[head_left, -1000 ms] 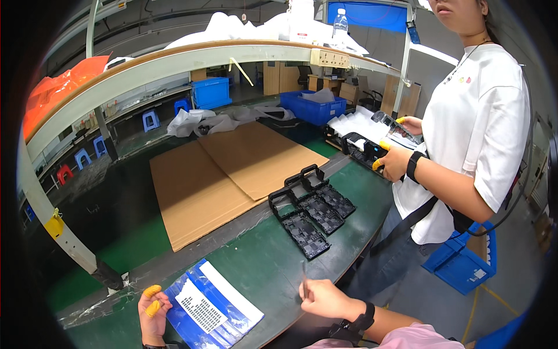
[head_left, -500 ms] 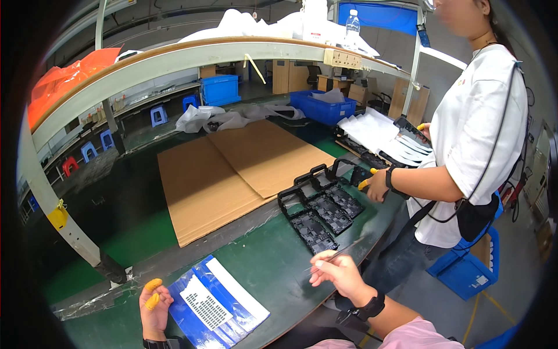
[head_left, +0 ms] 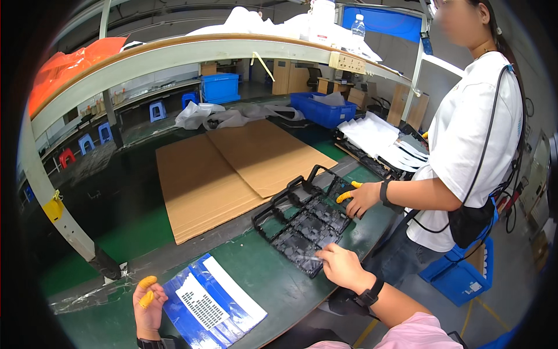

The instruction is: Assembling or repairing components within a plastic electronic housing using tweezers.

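My left hand (head_left: 149, 313), with yellow finger cots on two fingers, is at the lower left beside a blue sheet (head_left: 181, 319). Its fingers are apart and hold nothing. A white sheet of small dark stickers (head_left: 200, 302) lies on the blue one. My right hand (head_left: 344, 267) is closed on a pair of thin metal tweezers (head_left: 311, 257). Their tip is over the nearest of several black plastic frames (head_left: 295, 249), which lie in a row; I cannot tell whether it touches. A co-worker's hand (head_left: 365, 199), also in yellow finger cots, is at the row's far end.
Flat brown cardboard (head_left: 215, 180) covers the middle of the green table (head_left: 247, 262). A shelf (head_left: 192, 49) on posts spans above. The co-worker (head_left: 482, 116) stands at the right near white sheets (head_left: 372, 135) over more black parts. A blue crate (head_left: 459, 276) is on the floor.
The row of black frames has shifted left and nearer, with another frame added beside the co-worker's hand. My right hand has brought the tweezers over the nearest frame. My left hand has barely moved.
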A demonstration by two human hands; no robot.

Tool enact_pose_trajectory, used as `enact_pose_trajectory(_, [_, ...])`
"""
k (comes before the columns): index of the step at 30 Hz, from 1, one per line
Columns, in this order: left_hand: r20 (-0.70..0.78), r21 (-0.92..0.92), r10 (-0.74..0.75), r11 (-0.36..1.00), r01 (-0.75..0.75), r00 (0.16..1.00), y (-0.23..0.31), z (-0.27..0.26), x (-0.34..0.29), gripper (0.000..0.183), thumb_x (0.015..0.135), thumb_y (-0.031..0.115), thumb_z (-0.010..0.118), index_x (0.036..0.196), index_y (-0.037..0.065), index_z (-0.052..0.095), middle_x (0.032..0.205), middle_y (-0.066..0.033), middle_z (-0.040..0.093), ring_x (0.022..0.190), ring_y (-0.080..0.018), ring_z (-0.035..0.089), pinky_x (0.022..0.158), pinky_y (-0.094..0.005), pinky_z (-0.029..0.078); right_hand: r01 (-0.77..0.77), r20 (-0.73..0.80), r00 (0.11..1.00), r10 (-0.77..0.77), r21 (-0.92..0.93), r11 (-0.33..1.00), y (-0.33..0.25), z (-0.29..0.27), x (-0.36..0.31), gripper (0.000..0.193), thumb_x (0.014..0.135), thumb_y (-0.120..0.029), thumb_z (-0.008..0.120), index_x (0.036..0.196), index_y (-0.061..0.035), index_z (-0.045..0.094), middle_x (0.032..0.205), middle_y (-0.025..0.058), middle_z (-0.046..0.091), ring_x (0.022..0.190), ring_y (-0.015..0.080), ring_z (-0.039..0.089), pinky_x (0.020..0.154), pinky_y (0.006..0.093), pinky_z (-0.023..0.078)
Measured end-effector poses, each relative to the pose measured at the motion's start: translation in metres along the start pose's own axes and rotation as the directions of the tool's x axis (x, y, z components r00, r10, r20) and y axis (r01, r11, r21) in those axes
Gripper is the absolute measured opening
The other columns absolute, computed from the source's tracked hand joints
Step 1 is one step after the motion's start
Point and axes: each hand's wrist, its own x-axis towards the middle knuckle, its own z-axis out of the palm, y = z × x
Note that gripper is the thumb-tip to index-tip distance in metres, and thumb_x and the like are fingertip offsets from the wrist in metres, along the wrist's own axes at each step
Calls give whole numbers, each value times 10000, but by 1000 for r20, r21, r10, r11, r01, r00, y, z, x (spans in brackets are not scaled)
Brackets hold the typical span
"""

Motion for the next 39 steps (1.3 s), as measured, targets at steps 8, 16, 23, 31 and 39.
enact_pose_trajectory(8, [23, 34, -6, 999, 5, 1000, 2, -3, -1, 384, 773, 157, 601, 1104, -8, 496, 873, -90, 570, 756, -156, 559, 689, -264, 477, 289, 97, 955, -281, -76, 954, -9, 9, -17, 231, 696, -44, 557, 910, -90, 631, 1019, 99, 544, 602, 261, 602, 557, 352, 503])
enact_pose_trajectory(16, [16, 218, 146, 965, -146, 989, 12, 0, -3, 394, 796, 159, 605, 1130, -6, 478, 864, -81, 551, 754, -142, 556, 692, -265, 490, 626, -67, 779, -623, 82, 775, -45, 17, -4, 188, 666, -30, 587, 851, -30, 556, 886, 79, 560, 582, 208, 575, 494, 295, 474])
enact_pose_trajectory(23, [148, -94, -237, 963, 252, 960, 37, 53, -13, 418, 887, 267, 486, 1205, 3, 425, 1056, -154, 566, 963, -235, 574, 764, -418, 498, 786, -386, 609, -693, 174, 593, -146, 28, 6, 295, 538, -4, 605, 831, -32, 600, 860, 79, 604, 515, 190, 549, 470, 271, 456])
enact_pose_trajectory(31, [-183, -192, 41, 979, -76, 982, 16, 64, -3, 344, 810, -51, 464, 1139, 40, 425, 1058, -107, 555, 928, -194, 574, 837, -331, 479, 838, -288, 522, -803, 346, 421, -219, 40, 34, 170, 735, -41, 584, 900, -21, 617, 936, 88, 599, 547, 183, 533, 499, 267, 451])
enact_pose_trajectory(39, [-272, -307, 19, 946, -106, 962, 24, 33, 1, 298, 840, -9, 441, 1129, 57, 457, 1011, -73, 559, 854, -155, 550, 774, -316, 504, -303, 319, 921, -225, 947, 105, -203, 65, 85, 409, 947, -300, 376, 900, 28, 615, 747, 90, 610, 595, 84, 524, 520, 203, 405])
